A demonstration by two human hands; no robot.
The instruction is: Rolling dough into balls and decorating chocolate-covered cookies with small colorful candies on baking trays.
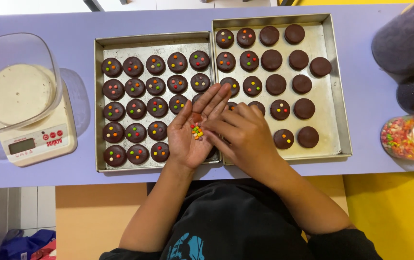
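Brown cookies (pixel 136 110), multicoloured sprinkles (pixel 197 131), lilac table (pixel 366 96)

The two baking trays, left (pixel 99 103) and right (pixel 338 91), look like dull brushed metal, scuffed and matt, while the round chocolate-coated cookies (pixel 271 59) on them have a smooth, faintly satin dark coat. The small candy sprinkles (pixel 197 131) in the left hand (pixel 192 132) look hard and glossy. The kitchen scale (pixel 38 139) is smooth cream plastic under a clear plastic container (pixel 19 53), the jar (pixel 409 137) is transparent and shiny, and the surface (pixel 81 21) is a smooth matt lilac.
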